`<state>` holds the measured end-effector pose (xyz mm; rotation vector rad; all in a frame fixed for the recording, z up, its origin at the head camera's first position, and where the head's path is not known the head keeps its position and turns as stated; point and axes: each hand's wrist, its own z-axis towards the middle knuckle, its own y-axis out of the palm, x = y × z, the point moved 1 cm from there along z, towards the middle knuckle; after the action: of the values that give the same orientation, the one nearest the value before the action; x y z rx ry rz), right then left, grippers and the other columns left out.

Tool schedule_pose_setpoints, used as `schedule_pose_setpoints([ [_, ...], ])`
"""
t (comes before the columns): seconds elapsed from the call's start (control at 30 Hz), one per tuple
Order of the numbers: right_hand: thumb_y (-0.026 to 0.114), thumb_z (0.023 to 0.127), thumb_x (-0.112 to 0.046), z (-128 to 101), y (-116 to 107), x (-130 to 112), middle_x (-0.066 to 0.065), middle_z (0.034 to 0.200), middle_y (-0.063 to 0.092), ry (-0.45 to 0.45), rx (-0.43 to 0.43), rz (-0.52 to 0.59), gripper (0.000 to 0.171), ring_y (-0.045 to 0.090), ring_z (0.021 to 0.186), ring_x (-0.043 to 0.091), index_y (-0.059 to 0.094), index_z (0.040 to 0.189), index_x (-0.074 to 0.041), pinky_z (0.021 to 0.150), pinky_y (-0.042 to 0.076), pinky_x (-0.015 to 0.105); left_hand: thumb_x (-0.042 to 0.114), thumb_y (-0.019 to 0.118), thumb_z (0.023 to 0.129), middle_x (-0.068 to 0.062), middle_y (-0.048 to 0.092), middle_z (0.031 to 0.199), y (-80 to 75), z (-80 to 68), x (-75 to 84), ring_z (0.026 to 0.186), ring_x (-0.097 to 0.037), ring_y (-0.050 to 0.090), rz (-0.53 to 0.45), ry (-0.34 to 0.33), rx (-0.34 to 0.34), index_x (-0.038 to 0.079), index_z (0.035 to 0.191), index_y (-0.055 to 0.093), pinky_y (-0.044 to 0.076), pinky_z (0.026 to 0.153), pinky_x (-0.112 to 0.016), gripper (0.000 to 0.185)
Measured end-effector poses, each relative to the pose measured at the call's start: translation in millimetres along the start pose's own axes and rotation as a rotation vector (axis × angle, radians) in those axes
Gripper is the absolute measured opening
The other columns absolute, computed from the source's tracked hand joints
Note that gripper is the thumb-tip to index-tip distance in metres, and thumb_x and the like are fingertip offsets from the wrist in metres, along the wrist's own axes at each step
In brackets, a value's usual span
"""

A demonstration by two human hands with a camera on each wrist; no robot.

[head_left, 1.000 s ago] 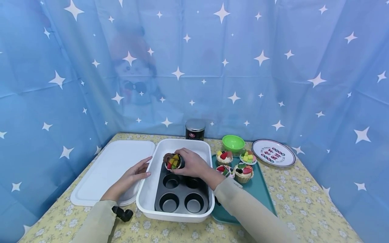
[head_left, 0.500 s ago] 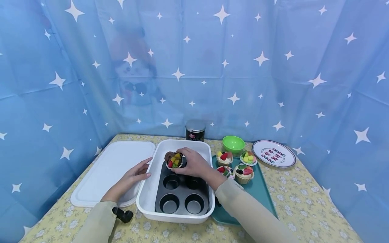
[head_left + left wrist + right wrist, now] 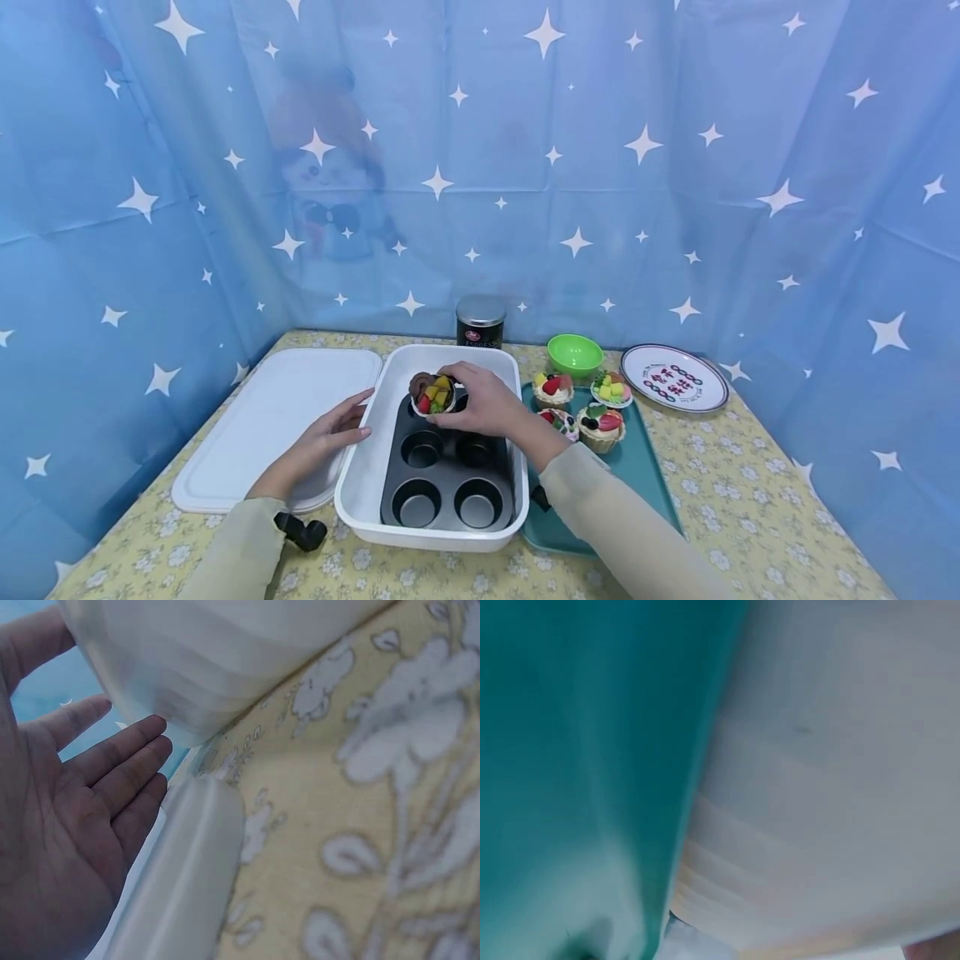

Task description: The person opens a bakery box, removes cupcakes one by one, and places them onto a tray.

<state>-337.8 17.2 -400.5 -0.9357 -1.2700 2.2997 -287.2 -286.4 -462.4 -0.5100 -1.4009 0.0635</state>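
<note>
In the head view my right hand [image 3: 486, 402] grips a fruit-topped cupcake [image 3: 432, 394] with chocolate swirl, yellow cubes and a strawberry. It is over the far left cup of a dark muffin tin [image 3: 448, 464], which lies inside a deep white bin [image 3: 356, 492]. My left hand [image 3: 324, 437] has its fingers extended at the bin's left wall. The left wrist view shows the same left hand [image 3: 82, 802], palm visible, fingertips right at the bin's side [image 3: 187, 667]. In the right wrist view mostly the bin's outer wall [image 3: 832, 795] shows.
A white lid [image 3: 277, 425] lies left of the bin. On the right, a teal tray [image 3: 637, 475] bears several fruit tarts [image 3: 602, 429]. Behind stand a dark coffee tin [image 3: 481, 323], a green bowl [image 3: 576, 355] and a patterned plate [image 3: 675, 379].
My right hand has turned the cupcake from tilted to more upright and shifted it slightly right over the muffin tin. The left hand has stayed at the bin's wall.
</note>
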Motion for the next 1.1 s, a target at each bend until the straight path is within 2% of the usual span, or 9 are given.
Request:
schedule_pose_setpoints([
  [0.2,0.079,0.082,-0.055,-5.1,-12.8,-0.6,-0.003,0.129,0.061,-0.055,0.043,0.042,0.068,0.060,0.114,0.013,0.058,0.136,-0.019,0.095,0.053,0.036,0.028,0.062,0.100,-0.018,0.048,0.149,1.2,-0.5,2.0,0.137,-0.038,0.045,-0.005,-0.011,0.005,0.024,0.160,0.031,0.036,0.110,-0.058,0.068],
  [0.6,0.079,0.082,-0.055,-17.1,-22.0,5.6,-0.004,0.128,0.061,-0.008,0.055,0.111,0.066,0.061,0.115,0.014,0.059,0.135,-0.021,0.095,0.054,0.037,0.030,0.063,0.100,-0.016,0.047,0.149,1.0,-1.6,1.9,0.139,-0.037,0.043,-0.039,-0.028,0.001,0.027,0.159,0.031,0.034,0.112,-0.059,0.068],
  [0.8,0.082,0.081,-0.052,-24.2,-23.6,12.6,-0.003,0.124,0.062,-0.007,0.075,0.153,0.063,0.063,0.113,0.017,0.059,0.132,-0.021,0.093,0.055,0.044,0.032,0.063,0.099,-0.015,0.048,0.148,1.0,-1.6,0.9,0.138,-0.037,0.044,-0.033,-0.035,0.008,0.027,0.159,0.031,0.034,0.112,-0.060,0.068],
  [1.1,0.082,0.080,-0.054,-40.8,-29.1,18.6,-0.006,0.124,0.062,0.052,0.080,0.201,0.062,0.063,0.114,0.018,0.061,0.130,-0.025,0.095,0.053,0.049,0.032,0.063,0.099,-0.013,0.049,0.148,0.8,-1.1,1.3,0.137,-0.034,0.045,-0.026,-0.059,0.015,0.029,0.159,0.031,0.034,0.112,-0.059,0.068],
])
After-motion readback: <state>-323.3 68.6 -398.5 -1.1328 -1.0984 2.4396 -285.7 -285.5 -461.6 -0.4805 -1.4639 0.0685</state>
